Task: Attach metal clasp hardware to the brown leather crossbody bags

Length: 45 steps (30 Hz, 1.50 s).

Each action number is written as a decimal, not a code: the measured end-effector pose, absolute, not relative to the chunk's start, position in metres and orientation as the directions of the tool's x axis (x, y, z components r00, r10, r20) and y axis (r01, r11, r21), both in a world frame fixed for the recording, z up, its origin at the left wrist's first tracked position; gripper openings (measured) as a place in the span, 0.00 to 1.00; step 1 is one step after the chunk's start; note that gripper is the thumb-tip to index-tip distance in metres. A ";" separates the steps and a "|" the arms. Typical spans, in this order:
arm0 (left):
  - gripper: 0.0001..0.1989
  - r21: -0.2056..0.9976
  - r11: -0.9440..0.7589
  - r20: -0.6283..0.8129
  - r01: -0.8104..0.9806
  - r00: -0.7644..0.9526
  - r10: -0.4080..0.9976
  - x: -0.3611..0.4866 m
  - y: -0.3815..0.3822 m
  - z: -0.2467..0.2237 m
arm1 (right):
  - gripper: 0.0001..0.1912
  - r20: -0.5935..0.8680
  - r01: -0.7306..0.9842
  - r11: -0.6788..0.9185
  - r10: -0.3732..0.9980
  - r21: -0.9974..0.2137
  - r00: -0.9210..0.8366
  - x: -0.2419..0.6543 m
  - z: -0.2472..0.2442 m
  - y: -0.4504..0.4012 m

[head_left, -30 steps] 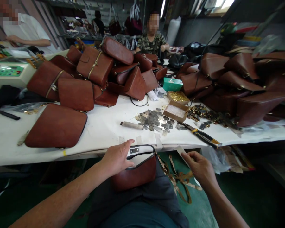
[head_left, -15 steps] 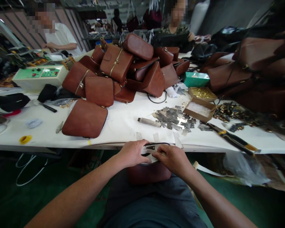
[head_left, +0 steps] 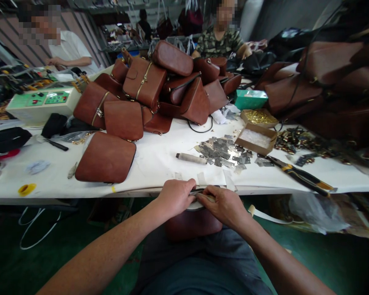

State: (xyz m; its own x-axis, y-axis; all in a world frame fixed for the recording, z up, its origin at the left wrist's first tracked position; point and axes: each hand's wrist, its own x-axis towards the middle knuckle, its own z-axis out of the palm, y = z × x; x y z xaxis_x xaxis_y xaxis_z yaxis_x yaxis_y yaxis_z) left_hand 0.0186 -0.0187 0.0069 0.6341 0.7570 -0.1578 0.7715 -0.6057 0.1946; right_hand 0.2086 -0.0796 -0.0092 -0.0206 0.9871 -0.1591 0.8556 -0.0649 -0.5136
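Fingers (head_left: 189, 185) of your left hand (head_left: 176, 198) pinch one brown bag (head_left: 193, 225), and your right hand (head_left: 227, 205) one pale strip (head_left: 199, 194), two cardboard boxes (head_left: 252, 148) beyond them.

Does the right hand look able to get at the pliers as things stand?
Probably yes: the pliers lie uncovered near the front edge of the white table, to the right. The right hand would likely only need to leave the brown bag first.

a white-covered table (head_left: 160, 159) spans the middle of the frame. on it lie piled brown bags (head_left: 135, 84) left of upper centre, loose metal plates (head_left: 224, 151) right of centre, pliers (head_left: 307, 176) at the right, and a yellow ring (head_left: 32, 187) at far left.
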 end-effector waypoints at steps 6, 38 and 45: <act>0.14 0.198 -0.600 -0.184 0.775 0.630 0.754 0.027 -0.022 0.006 | 0.11 -0.134 0.877 -0.073 0.991 -0.475 0.010 0.212 -0.007 -0.083; 0.15 0.161 -0.683 -0.254 0.713 0.698 0.669 0.034 -0.036 0.019 | 0.24 -0.111 0.338 -0.388 0.781 -0.858 0.614 0.327 -0.021 -0.159; 0.16 0.131 -0.673 -0.252 0.728 0.681 0.688 0.033 -0.041 0.016 | 0.30 -0.139 0.261 -0.436 0.695 -0.861 0.705 0.372 -0.099 -0.147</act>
